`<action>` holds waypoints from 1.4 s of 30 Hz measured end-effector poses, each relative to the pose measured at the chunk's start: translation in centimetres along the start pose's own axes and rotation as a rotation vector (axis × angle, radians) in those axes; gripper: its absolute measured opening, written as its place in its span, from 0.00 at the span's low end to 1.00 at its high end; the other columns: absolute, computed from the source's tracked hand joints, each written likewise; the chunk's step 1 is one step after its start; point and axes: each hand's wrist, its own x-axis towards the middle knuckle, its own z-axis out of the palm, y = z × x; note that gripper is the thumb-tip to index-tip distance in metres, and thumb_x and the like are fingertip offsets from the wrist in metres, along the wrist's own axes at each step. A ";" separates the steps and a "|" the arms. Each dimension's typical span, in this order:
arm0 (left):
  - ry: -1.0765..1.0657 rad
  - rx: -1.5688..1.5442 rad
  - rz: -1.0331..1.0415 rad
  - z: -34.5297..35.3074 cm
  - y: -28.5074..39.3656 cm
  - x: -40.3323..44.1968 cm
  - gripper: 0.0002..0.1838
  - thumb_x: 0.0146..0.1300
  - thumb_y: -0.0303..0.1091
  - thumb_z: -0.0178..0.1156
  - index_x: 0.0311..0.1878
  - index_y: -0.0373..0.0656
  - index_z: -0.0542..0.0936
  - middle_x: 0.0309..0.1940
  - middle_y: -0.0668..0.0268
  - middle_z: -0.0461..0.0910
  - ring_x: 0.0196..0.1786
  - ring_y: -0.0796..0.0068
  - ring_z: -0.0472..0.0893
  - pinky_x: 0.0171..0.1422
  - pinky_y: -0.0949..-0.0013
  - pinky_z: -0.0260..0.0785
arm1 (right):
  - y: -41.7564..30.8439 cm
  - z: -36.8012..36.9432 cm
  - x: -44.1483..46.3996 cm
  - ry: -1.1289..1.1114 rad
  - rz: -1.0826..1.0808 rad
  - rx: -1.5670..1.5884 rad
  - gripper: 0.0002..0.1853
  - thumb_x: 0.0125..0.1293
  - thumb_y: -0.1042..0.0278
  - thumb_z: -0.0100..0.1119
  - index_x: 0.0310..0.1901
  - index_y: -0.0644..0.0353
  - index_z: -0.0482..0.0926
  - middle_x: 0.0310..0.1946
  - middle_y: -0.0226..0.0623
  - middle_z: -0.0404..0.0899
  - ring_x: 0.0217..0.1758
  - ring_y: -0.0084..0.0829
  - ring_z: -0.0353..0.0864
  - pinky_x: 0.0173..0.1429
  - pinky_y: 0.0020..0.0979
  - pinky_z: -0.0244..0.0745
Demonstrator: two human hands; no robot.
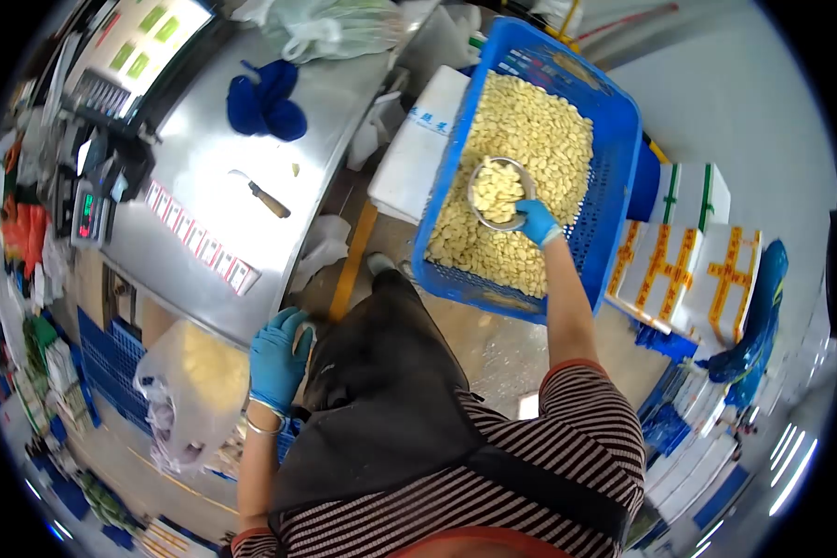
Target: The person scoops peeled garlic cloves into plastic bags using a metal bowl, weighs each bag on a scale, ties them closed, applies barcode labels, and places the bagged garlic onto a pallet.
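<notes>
My right hand [538, 222], in a blue glove, grips the rim of a round metal bowl [527, 177] heaped with flat, pale yellow pieces that look like beans or slices. The bowl rests on or just over a thick layer of the same pieces [530, 112] inside a large blue plastic crate [618, 116]. My left hand [277, 358], also gloved in blue, hangs by the corner of the steel table [181, 288]. Its fingers are stretched out with the thumb apart, and nothing shows in it.
On the table lie a knife [268, 198], a dark blue cloth-like item [265, 100], a strip of labels [205, 244] and a plastic bag [330, 28]. A scale display [87, 216] stands left. White foam boxes [423, 139] flank the crate; taped ones [660, 270] stand right. A filled bag [200, 381] hangs below.
</notes>
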 end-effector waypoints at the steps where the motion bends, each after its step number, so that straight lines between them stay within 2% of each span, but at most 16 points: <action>1: 0.022 0.013 -0.012 -0.3 -0.4 -0.8 0.14 0.62 0.32 0.62 0.50 0.42 0.80 0.49 0.55 0.81 0.47 0.50 0.79 0.53 0.56 0.72 | -0.5 -2.8 0.3 -0.010 -0.150 -0.255 0.07 0.63 0.73 0.56 0.40 0.65 0.77 0.34 0.35 0.77 0.37 0.30 0.79 0.42 0.32 0.78; 4: 0.077 -0.057 -0.061 -1.4 -2.9 -3.8 0.15 0.61 0.34 0.62 0.51 0.43 0.79 0.49 0.56 0.80 0.48 0.51 0.79 0.53 0.56 0.72 | -5.1 -0.9 -4.5 -0.026 -0.787 -0.895 0.06 0.63 0.67 0.56 0.36 0.56 0.82 0.26 0.25 0.76 0.28 0.21 0.71 0.34 0.27 0.68; 6: 0.070 -0.050 -0.160 -3.1 -4.6 -6.6 0.16 0.61 0.35 0.62 0.52 0.43 0.79 0.50 0.57 0.80 0.49 0.53 0.79 0.54 0.55 0.71 | -9.3 3.3 -7.5 -0.097 -0.230 -0.374 0.12 0.62 0.68 0.56 0.43 0.64 0.83 0.32 0.29 0.80 0.33 0.24 0.76 0.38 0.27 0.72; 8: 0.212 -0.064 -0.203 -4.4 -6.2 -10.4 0.21 0.59 0.36 0.65 0.56 0.43 0.77 0.54 0.56 0.78 0.53 0.52 0.77 0.58 0.55 0.69 | -11.6 14.8 -14.8 -0.208 -0.298 -0.467 0.23 0.59 0.72 0.54 0.56 0.71 0.76 0.51 0.43 0.81 0.52 0.34 0.82 0.55 0.32 0.77; 11: 0.664 0.109 -0.460 -7.7 -8.8 -16.6 0.25 0.57 0.32 0.68 0.59 0.41 0.76 0.62 0.51 0.72 0.62 0.48 0.72 0.67 0.55 0.64 | -9.1 25.9 -18.0 -0.316 -0.284 -0.502 0.31 0.57 0.75 0.51 0.65 0.71 0.67 0.59 0.45 0.75 0.59 0.38 0.77 0.62 0.34 0.74; 14: 1.182 0.310 -0.862 -8.9 -13.6 -24.5 0.41 0.52 0.33 0.72 0.69 0.34 0.66 0.70 0.50 0.63 0.72 0.51 0.62 0.75 0.55 0.52 | -2.6 38.2 -22.3 -0.545 -0.291 -0.653 0.32 0.57 0.73 0.53 0.66 0.72 0.66 0.60 0.45 0.74 0.59 0.34 0.77 0.64 0.32 0.72; 16: 1.315 0.307 -1.116 -9.6 -17.2 -29.8 0.50 0.48 0.40 0.76 0.71 0.32 0.60 0.75 0.47 0.51 0.76 0.47 0.54 0.77 0.53 0.48 | 2.8 44.5 -23.0 -0.801 -0.018 -0.686 0.31 0.58 0.70 0.55 0.64 0.73 0.68 0.58 0.44 0.77 0.59 0.33 0.77 0.64 0.32 0.71; 18: 1.406 0.279 -1.245 -7.1 -22.4 -34.3 0.43 0.54 0.39 0.73 0.69 0.32 0.65 0.66 0.51 0.67 0.66 0.55 0.68 0.71 0.57 0.59 | 9.2 52.6 -26.3 -1.058 0.117 -0.709 0.35 0.58 0.67 0.56 0.68 0.71 0.63 0.62 0.48 0.74 0.63 0.36 0.76 0.67 0.35 0.71; 21: 1.241 -0.951 -1.122 -2.5 -30.2 -40.9 0.30 0.63 0.35 0.66 0.66 0.34 0.70 0.48 0.62 0.79 0.47 0.72 0.77 0.57 0.67 0.70 | 21.1 60.5 -26.9 -1.203 0.434 -0.717 0.30 0.62 0.75 0.52 0.67 0.73 0.63 0.59 0.48 0.75 0.61 0.36 0.77 0.66 0.34 0.72; 23: 1.209 -1.168 -0.936 -3.1 -30.1 -40.8 0.23 0.68 0.33 0.60 0.65 0.36 0.73 0.39 0.69 0.78 0.39 0.80 0.75 0.50 0.73 0.70 | 26.4 66.3 -30.7 -1.167 0.532 -0.775 0.25 0.61 0.73 0.53 0.60 0.76 0.68 0.52 0.50 0.79 0.51 0.34 0.83 0.54 0.31 0.81; 26: 1.202 -1.266 -0.770 -5.2 -28.5 -40.0 0.21 0.72 0.30 0.53 0.66 0.38 0.72 0.35 0.72 0.79 0.36 0.86 0.75 0.47 0.78 0.70 | 34.7 71.8 -28.8 -1.082 0.205 -1.156 0.17 0.55 0.73 0.51 0.44 0.74 0.78 0.35 0.45 0.83 0.36 0.33 0.86 0.37 0.32 0.83; 28: 1.182 -1.322 -0.730 -5.3 -28.7 -40.3 0.22 0.72 0.29 0.53 0.68 0.39 0.70 0.35 0.72 0.80 0.38 0.85 0.77 0.49 0.78 0.70 | 40.9 74.5 -25.0 -1.031 -0.375 -1.673 0.17 0.56 0.69 0.53 0.43 0.71 0.81 0.38 0.57 0.83 0.40 0.50 0.85 0.46 0.39 0.81; 30: 1.099 -1.343 -0.739 -5.9 -28.7 -40.9 0.22 0.72 0.31 0.52 0.68 0.40 0.70 0.39 0.70 0.80 0.42 0.84 0.77 0.54 0.77 0.68 | 44.1 75.8 -25.1 -0.773 -0.592 -1.770 0.18 0.57 0.66 0.53 0.45 0.69 0.81 0.40 0.61 0.82 0.45 0.55 0.83 0.51 0.41 0.79; 36: 1.124 -1.356 -0.724 -3.9 -30.9 -41.6 0.18 0.68 0.32 0.60 0.58 0.37 0.77 0.42 0.69 0.81 0.42 0.83 0.76 0.49 0.78 0.68 | 47.0 76.1 -21.8 -0.625 -0.706 -1.566 0.16 0.61 0.67 0.52 0.46 0.65 0.82 0.42 0.57 0.83 0.46 0.54 0.83 0.51 0.44 0.79; 40: 1.084 -1.276 -0.723 -5.2 -30.9 -41.9 0.21 0.66 0.31 0.62 0.61 0.37 0.75 0.49 0.68 0.80 0.48 0.82 0.75 0.53 0.76 0.68 | 45.7 75.5 -19.6 -0.709 -0.778 -1.837 0.16 0.65 0.65 0.51 0.48 0.62 0.82 0.45 0.57 0.82 0.48 0.52 0.82 0.51 0.43 0.78; 42: 1.104 -1.343 -0.659 -4.3 -31.7 -41.5 0.25 0.66 0.30 0.62 0.65 0.36 0.71 0.57 0.66 0.76 0.57 0.78 0.74 0.62 0.72 0.67 | 50.7 72.7 -7.9 -0.760 -1.147 -1.969 0.17 0.65 0.66 0.51 0.51 0.62 0.81 0.45 0.56 0.82 0.48 0.51 0.82 0.54 0.43 0.76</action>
